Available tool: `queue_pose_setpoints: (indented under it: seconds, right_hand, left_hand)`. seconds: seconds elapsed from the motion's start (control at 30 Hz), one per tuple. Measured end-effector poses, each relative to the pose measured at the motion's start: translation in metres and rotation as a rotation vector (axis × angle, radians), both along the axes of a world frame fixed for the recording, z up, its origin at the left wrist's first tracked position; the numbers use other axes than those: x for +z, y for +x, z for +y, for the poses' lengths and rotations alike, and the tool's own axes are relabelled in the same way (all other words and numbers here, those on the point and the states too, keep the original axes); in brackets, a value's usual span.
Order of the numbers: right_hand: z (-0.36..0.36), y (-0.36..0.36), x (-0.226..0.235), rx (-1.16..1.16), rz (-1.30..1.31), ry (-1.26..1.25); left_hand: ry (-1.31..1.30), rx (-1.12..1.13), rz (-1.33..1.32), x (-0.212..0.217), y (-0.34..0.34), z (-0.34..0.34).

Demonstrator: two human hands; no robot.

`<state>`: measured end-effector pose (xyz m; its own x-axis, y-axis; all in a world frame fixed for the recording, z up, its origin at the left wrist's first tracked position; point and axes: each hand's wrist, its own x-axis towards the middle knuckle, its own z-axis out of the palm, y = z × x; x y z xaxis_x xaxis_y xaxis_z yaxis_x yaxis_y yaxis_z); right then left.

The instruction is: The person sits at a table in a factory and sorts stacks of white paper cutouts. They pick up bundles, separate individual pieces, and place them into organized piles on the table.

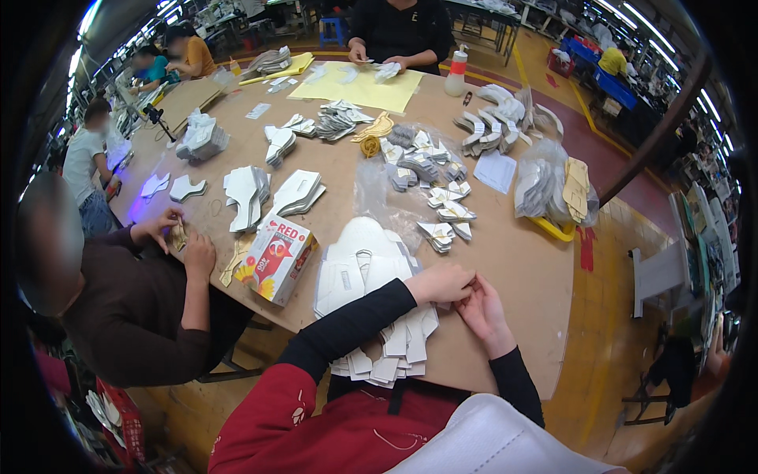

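My left hand [444, 283] and my right hand [483, 310] meet over the table's near right part. The fingers of both are closed and pressed together at the tips. Whatever they pinch, if anything, is too small or hidden to make out. Left of them lies a stack of large white cut pieces [365, 241], rounded at the far end, partly covered by my left forearm. Under and in front of that forearm, a fanned pile of small white pieces [399, 347] reaches the near table edge. Small bundles of white pieces [448, 212] sit beyond my hands.
A white and red cardboard box [276, 257] stands left of the stack. A co-worker's hands [185, 241] handle a tan piece at the left; another person works across, by a yellow sheet [359, 88]. A white bottle [456, 71] and a yellow tray [553, 227] stand farther right.
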<state>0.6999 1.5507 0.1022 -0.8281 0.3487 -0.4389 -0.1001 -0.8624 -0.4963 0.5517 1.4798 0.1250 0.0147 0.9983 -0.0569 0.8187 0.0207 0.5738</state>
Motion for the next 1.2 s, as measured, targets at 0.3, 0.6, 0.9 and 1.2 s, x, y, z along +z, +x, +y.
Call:
queue_pose_setpoints:
  seconds: [0.3, 0.6, 0.9, 1.2]
  right_hand:
    - [0.003, -0.007, -0.011, -0.003, -0.024, -0.002]
    - [-0.001, -0.008, 0.0, 0.035, -0.06, 0.137]
    - [0.002, 0.006, 0.012, 0.03, -0.374, 1.097]
    - [-0.007, 0.005, 0.038, -0.097, -0.18, 1.326]
  left_hand:
    - [0.014, 0.015, 0.016, -0.011, -0.003, 0.003]
    - [-0.063, 0.037, 0.029, 0.0, 0.002, -0.001]
    - [-0.061, 0.007, -0.057, 0.023, 0.001, 0.002]
    - [0.491, 0.428, -0.45, 0.078, -0.037, -0.115]
